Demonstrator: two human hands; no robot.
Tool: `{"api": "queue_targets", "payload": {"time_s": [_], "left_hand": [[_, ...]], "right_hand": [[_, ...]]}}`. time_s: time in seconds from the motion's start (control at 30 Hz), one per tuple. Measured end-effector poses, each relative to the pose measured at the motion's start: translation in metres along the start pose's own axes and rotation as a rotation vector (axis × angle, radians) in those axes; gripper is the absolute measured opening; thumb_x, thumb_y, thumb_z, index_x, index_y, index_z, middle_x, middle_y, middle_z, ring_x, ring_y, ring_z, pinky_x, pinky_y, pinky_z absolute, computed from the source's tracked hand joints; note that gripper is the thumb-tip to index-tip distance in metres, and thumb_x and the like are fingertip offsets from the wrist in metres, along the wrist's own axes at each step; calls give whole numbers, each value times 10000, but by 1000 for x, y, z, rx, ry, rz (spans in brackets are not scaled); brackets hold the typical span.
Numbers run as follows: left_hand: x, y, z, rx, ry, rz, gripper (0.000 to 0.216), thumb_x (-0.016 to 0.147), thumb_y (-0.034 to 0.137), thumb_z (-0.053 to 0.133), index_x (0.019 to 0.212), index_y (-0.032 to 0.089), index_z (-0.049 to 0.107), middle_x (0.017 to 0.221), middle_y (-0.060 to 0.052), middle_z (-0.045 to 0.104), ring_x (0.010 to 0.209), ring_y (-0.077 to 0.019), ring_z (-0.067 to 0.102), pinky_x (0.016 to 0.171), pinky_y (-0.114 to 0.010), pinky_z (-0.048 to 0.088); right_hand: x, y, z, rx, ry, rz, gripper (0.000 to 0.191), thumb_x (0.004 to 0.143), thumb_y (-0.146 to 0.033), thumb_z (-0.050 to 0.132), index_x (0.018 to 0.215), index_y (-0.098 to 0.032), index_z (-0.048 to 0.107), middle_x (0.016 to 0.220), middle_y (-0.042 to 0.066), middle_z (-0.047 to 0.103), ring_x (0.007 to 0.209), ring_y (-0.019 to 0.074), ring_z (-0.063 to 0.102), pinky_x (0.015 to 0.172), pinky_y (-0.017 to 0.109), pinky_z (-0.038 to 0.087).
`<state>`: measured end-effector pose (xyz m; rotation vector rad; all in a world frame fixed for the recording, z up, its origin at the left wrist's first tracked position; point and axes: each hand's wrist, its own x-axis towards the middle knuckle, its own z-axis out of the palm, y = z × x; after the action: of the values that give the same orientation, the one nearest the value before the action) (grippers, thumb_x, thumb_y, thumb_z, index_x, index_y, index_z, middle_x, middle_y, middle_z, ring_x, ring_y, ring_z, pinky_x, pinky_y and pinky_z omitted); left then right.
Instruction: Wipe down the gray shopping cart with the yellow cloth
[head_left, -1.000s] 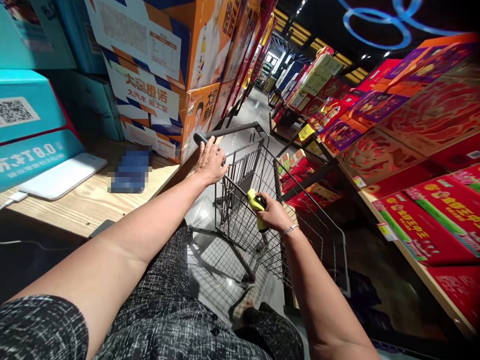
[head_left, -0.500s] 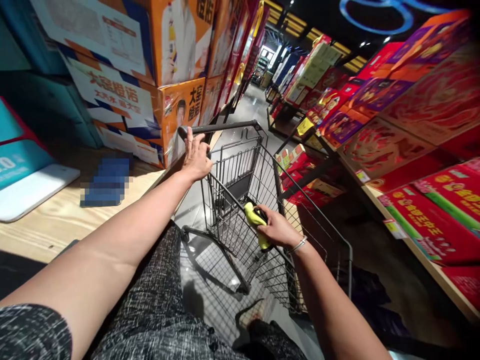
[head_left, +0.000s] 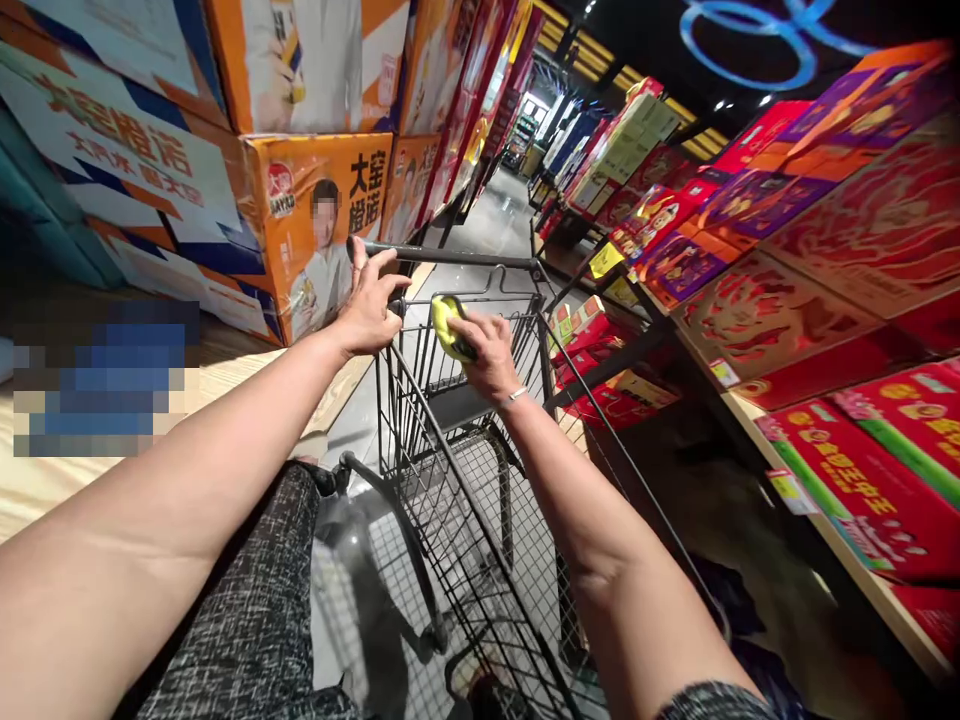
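A grey wire shopping cart [head_left: 469, 525] stands tilted across my view. My left hand [head_left: 369, 308] grips its near left corner, with a finger up against the end of the dark handle bar [head_left: 457, 255]. In my right hand [head_left: 489, 352] is a bunched yellow-green cloth [head_left: 444, 325] with a dark part. It is above the cart's basket, just below the handle bar; whether it touches the wires I cannot tell. Wire mesh and the floor beneath show through the basket.
Orange drink cartons [head_left: 319, 230] are stacked close on the left, on a wooden platform [head_left: 247, 380]. Red gift boxes [head_left: 847, 475] line a shelf at right. The aisle floor [head_left: 499, 205] runs ahead between displays. A blurred-out blue patch [head_left: 120, 370] lies at left.
My right hand has carried the cloth from the cart's side rail up and left, toward the handle bar. My left hand stays at the cart's corner, and the view has shifted closer to the cartons.
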<state>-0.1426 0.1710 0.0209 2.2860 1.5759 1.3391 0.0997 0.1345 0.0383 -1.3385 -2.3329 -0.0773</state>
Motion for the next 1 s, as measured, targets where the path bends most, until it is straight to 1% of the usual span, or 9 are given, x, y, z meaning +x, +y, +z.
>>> {"api": "queue_targets", "payload": {"time_s": [0.13,0.27,0.37,0.43,0.5,0.63,0.77,0.87,1.0], "left_hand": [[13,-4,5,-8,-20,-28,553,630,158,609,1170,276,597,1580,40,288,1517,-285,-58,1264,-527,104],[22,-6,10,-26,-30,-43,508,655,225,604,1160,272,603,1592,65,272,1520,-281,-23,1263,-513,120],[25,-6,14,-43,-47,-45,418,707,321,580,1115,239,617,1583,66,295,1519,-275,-4,1254,-538,97],[25,-5,17,-55,-44,-42,378,740,398,569,1064,210,622,1570,59,321,1517,-265,4,1248,-556,85],[23,-4,21,-57,-16,-48,376,756,455,571,1031,202,612,1555,67,343,1516,-245,4,1250,-560,71],[19,0,26,-107,61,-61,304,757,427,544,982,229,593,1589,99,274,1521,-220,37,1278,-479,75],[15,3,26,-123,84,-81,374,720,416,485,1037,241,577,1605,119,228,1522,-215,11,1277,-386,66],[14,5,25,-97,88,-107,455,687,392,477,1114,262,564,1585,112,274,1521,-198,-11,1262,-361,52],[16,2,28,-138,93,-93,463,649,245,550,1110,288,552,1603,144,210,1523,-212,-9,1275,-432,53]], "right_hand": [[-2,15,58,-159,0,-24,480,903,-185,587,1311,-436,567,1429,-18,473,1322,273,326,1096,468,321],[-91,33,123,-58,-246,-102,292,923,-275,583,1151,-437,664,1313,-33,563,1271,254,397,1030,459,411],[-156,42,149,-5,-412,-110,245,949,-293,530,1074,-433,688,1282,-47,609,1217,246,459,968,446,447],[-170,50,149,6,-444,-101,256,955,-293,516,1056,-449,691,1265,-51,627,1199,232,477,961,428,445],[-156,62,137,-9,-402,-86,260,958,-293,514,1066,-449,693,1269,-56,630,1230,230,457,995,428,417],[-69,95,81,-89,-209,23,287,978,-289,463,1134,-335,700,1348,21,569,1331,287,341,1095,497,303],[8,115,35,-228,191,224,392,925,-157,438,1199,-312,672,1382,49,498,1355,286,316,1130,494,282],[9,116,48,-212,211,330,527,834,-92,454,1305,-283,595,1442,81,405,1375,324,287,1104,547,297],[-76,102,114,-113,9,493,554,742,-81,499,1262,-246,595,1423,109,406,1338,340,336,1040,532,378]]}}
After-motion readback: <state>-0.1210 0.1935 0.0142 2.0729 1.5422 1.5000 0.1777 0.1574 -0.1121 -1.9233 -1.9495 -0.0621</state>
